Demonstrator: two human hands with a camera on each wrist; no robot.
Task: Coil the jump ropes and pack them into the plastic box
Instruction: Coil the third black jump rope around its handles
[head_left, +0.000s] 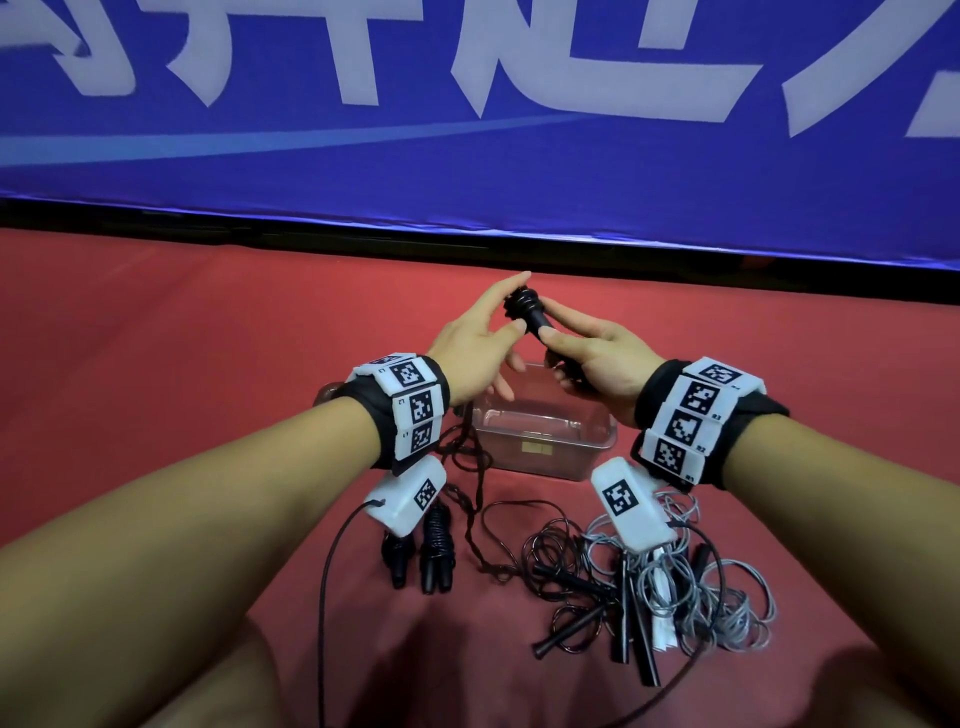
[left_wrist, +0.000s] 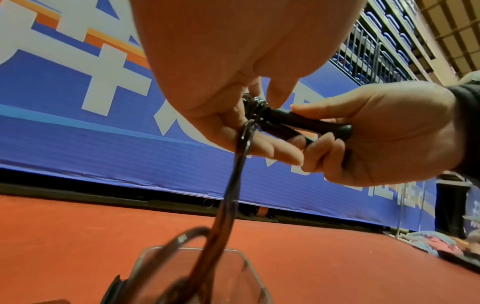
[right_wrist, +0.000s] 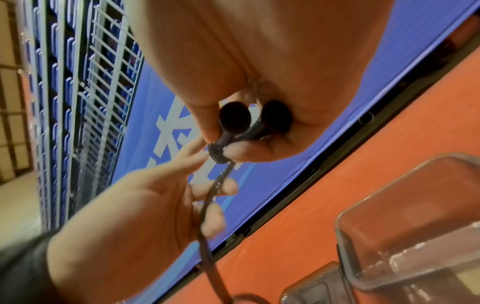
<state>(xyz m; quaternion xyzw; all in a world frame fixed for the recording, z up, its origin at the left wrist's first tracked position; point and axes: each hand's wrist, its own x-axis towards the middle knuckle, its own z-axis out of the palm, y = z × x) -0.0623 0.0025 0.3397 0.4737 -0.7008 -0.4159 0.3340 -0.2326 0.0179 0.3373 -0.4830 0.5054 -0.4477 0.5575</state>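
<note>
My right hand (head_left: 551, 326) grips two black jump-rope handles (head_left: 534, 318) side by side, held above the clear plastic box (head_left: 597, 436). Several turns of the black cord (head_left: 519, 301) are wound round the handles' upper ends. My left hand (head_left: 514, 304) has its forefinger and thumb at those turns. In the right wrist view its lower fingers (right_wrist: 214, 219) curl loosely round the cord (right_wrist: 207, 205). From there the doubled cord (left_wrist: 231, 195) hangs down past the box's left side to the floor. The box looks empty.
On the red floor near me lies a wound black rope with its handles (head_left: 426, 551). To its right is a tangled pile of black and grey ropes (head_left: 654, 587). A blue banner (head_left: 467, 156) stands behind the box.
</note>
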